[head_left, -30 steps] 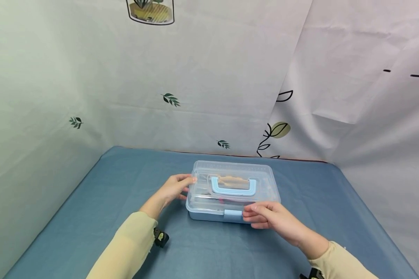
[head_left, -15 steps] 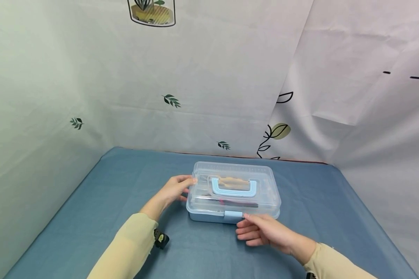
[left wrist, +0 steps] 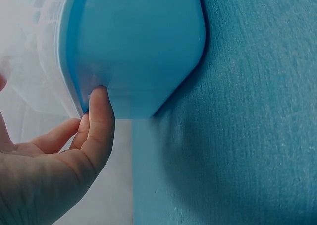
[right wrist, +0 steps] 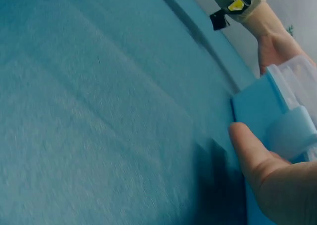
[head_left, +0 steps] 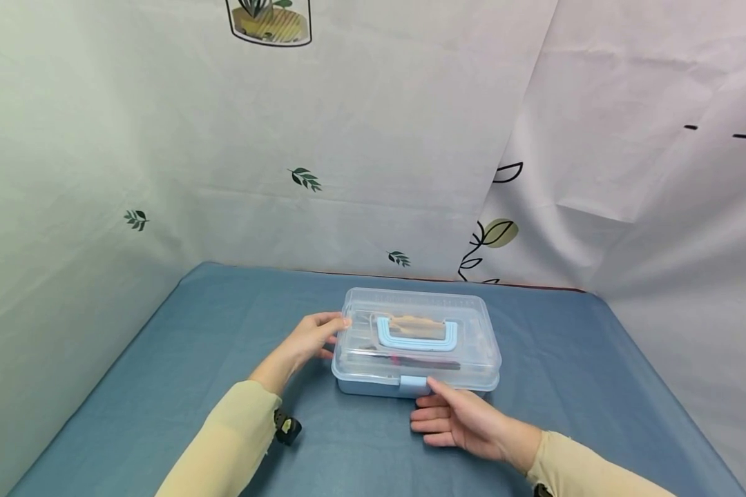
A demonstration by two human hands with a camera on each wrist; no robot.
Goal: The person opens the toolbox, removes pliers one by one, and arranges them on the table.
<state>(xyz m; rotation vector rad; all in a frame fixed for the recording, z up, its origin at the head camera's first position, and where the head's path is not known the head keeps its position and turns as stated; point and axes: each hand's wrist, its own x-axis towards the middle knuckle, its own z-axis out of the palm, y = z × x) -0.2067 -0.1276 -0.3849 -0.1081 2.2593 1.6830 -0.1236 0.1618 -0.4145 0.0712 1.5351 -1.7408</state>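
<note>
Head view: box point(head_left: 416, 356) lies on the table point(head_left: 224, 331), long axis left-right, left hand point(head_left: 304, 342) gripping its left end, right hand point(head_left: 472, 422) (loose, holding nothing) nearer the front latch point(head_left: 413, 385), thumb point(head_left: 440, 391) at its right edge.

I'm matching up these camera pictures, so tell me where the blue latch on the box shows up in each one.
Head: the blue latch is below centre, on the near side of the box, by the right hand.
Left wrist: not in view.
Right wrist: near the right edge, just below mid-height.
Shared landmark: the left hand, in all three.
</note>
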